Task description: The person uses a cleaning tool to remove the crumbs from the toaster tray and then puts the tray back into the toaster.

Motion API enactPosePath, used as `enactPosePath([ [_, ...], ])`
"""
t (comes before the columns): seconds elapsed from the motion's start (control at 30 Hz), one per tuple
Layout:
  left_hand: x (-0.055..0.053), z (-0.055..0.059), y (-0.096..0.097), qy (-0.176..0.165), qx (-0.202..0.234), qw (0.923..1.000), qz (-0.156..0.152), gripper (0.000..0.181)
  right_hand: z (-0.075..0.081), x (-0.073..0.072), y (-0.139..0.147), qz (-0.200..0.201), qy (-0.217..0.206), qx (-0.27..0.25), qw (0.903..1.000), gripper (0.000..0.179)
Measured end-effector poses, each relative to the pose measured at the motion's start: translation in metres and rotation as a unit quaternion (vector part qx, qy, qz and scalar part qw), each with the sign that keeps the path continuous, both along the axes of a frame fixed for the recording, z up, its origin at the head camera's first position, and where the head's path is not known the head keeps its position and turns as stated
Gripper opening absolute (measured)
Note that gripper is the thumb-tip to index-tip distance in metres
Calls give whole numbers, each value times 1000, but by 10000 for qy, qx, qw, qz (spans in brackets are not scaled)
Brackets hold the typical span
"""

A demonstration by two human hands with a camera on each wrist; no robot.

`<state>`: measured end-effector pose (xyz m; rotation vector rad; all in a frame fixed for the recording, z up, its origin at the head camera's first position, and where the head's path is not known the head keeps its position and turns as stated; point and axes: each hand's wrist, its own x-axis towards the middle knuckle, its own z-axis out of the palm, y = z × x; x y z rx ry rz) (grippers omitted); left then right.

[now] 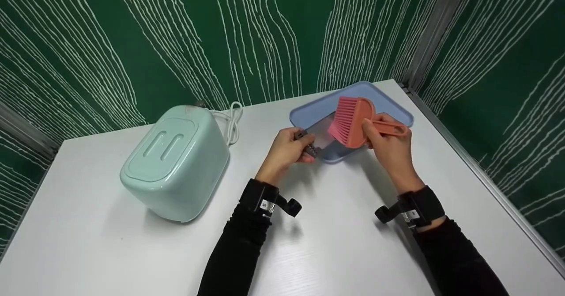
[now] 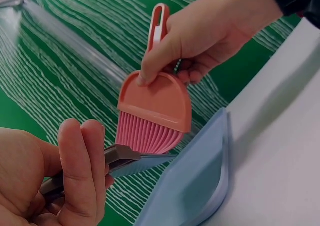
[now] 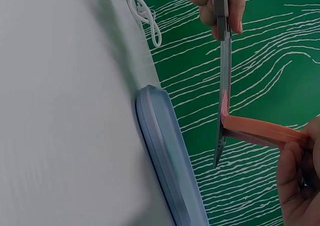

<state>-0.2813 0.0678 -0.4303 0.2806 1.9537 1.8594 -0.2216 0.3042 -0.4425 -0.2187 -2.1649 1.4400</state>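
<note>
Head: the left hand [image 1: 287, 149] grips a flat plate [image 1: 321, 130], the right hand [image 1: 392, 150] pinches an orange brush [image 1: 361, 121], a blue tray [image 1: 383, 96] below both. Left wrist: the brush is beyond the left hand. Right wrist: bristles [image 3: 224, 104] touch the plate.

black sleeves [image 1: 235, 252] run toward black wristbands [image 1: 254, 193] bearing small white labels [image 1: 266, 205].

The brush [image 1: 361, 124] was orange, its bristles [image 1: 344, 114] pink; the bar-shaped handle [image 2: 122, 156] was grey-brown. The tray [image 1: 380, 96] was pale blue, the toaster [image 1: 194, 163] mint green, its cord [image 1: 231, 127] white. White also covered the surface [image 1: 132, 252], while the walls [image 1: 304, 31] were dark green, patterned with wavering white lines. The sleeves [image 1: 240, 247] and wristbands [image 1: 252, 193] were black, the wristbands bearing whitish labels [image 1: 267, 206].
</note>
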Motion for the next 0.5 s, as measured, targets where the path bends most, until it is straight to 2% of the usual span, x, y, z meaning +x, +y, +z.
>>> enactPosePath([
  [0.17,0,0,0,77,-9,10000,-3,20,4,3,-2,-52,109,143,9998,20],
  [0.33,2,2,0,152,-33,9999,-17,21,2,2,1,-120,202,204,9995,19],
  [0.5,3,2,0,198,-7,9998,5,20,4,3,1,-98,493,138,9986,18],
])
